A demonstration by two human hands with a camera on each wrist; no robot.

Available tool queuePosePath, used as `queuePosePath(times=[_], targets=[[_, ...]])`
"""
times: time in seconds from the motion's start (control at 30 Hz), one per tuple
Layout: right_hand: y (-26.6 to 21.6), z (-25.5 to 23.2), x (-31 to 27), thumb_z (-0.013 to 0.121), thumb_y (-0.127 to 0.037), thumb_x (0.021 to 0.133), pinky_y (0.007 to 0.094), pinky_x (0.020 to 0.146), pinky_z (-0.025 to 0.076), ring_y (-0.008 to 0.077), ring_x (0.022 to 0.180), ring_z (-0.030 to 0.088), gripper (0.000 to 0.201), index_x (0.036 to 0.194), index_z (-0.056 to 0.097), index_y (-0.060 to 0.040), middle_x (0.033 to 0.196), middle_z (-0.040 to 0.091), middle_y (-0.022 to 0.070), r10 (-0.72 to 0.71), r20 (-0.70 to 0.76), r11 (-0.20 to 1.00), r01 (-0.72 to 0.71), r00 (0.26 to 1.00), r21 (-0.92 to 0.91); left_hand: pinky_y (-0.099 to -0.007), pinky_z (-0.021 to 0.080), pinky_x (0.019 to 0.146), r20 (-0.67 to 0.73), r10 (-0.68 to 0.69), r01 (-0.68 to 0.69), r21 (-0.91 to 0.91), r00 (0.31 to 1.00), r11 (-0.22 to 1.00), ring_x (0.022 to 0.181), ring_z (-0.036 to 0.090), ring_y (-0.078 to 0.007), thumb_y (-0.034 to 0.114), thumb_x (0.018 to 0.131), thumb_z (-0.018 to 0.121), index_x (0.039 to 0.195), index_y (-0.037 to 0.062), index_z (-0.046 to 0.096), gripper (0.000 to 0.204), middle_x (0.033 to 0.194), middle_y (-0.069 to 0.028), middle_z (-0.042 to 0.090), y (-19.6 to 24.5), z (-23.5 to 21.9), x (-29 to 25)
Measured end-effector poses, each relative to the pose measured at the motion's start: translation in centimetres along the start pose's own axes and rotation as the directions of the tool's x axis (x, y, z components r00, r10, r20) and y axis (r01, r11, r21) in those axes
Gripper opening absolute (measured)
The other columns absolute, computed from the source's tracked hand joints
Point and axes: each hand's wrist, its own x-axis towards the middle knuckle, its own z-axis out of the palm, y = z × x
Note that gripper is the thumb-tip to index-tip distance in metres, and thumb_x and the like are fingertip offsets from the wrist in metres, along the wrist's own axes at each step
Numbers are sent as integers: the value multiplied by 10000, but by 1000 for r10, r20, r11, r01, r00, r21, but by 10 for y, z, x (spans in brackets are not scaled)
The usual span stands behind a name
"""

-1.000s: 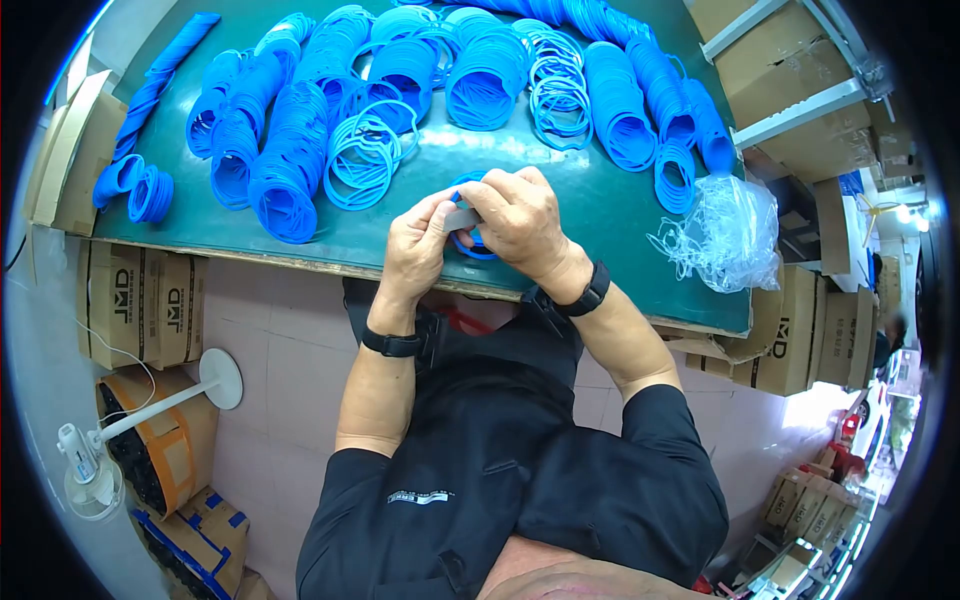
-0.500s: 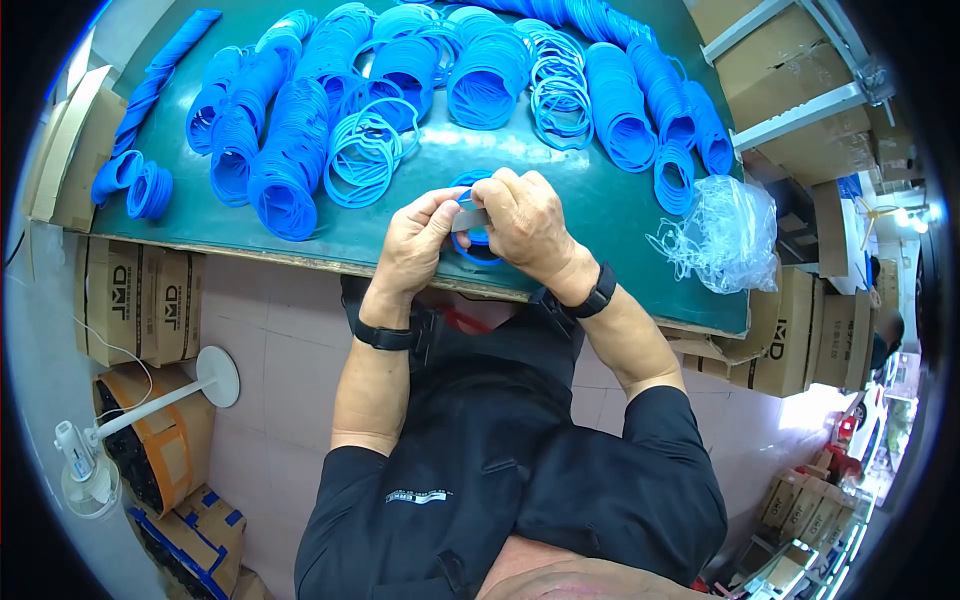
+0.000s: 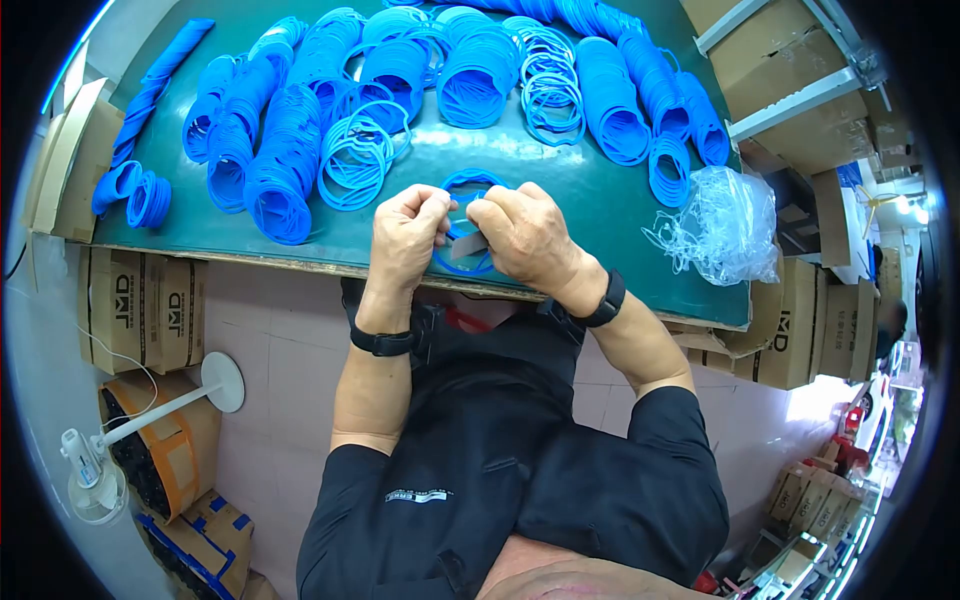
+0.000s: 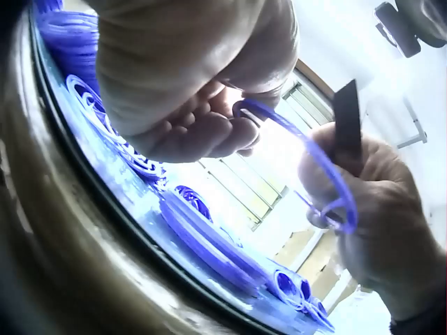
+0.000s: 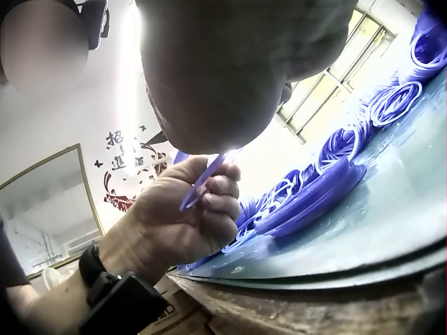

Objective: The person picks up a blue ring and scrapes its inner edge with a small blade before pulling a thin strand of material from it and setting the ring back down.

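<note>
My left hand (image 3: 405,235) pinches a thin blue ring (image 4: 318,150) between thumb and fingers, above the near edge of the green table. The ring arcs across the left wrist view to my right hand (image 3: 525,235), whose curled fingers hold a flat grey blade (image 4: 347,122). In the head view the blade's end juts out toward the left hand, and in the left wrist view it points up. The ring's far side overlaps the right fingers. Under both hands lie blue rings (image 3: 470,178) on the table, partly hidden.
Long rows of stacked blue rings (image 3: 285,190) cover the back of the green table (image 3: 590,215). A smaller bundle (image 3: 149,200) lies at the left. Clear plastic bags (image 3: 715,230) sit at the right end. Cartons (image 3: 140,305) and a white fan (image 3: 95,480) stand on the left.
My hands have drawn slightly apart, the left one moving left. The blade, earlier between the fingers of both hands, now sits with the right hand and tilts downward.
</note>
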Motion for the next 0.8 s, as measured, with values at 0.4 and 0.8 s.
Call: queuePosePath(times=[0.4, 0.8], targets=[[-5, -57, -62, 724, 76, 699, 392, 607, 418, 286, 648, 520, 342, 951, 556, -83, 790, 539, 72, 175, 111, 911, -204, 978, 359, -210, 362, 533, -267, 77, -121, -156, 961, 980, 578, 487, -62, 192, 1052, 660, 1001, 0, 684, 200, 714, 12, 576, -12, -32, 14], [-12, -84, -100, 648, 85, 867, 352, 587, 429, 239, 651, 536, 173, 936, 567, -51, 782, 544, 82, 483, 46, 781, -454, 874, 429, -195, 354, 515, -229, 96, -118, -84, 969, 989, 581, 478, -35, 198, 1058, 653, 996, 17, 681, 193, 717, 17, 590, -18, -12, 9]])
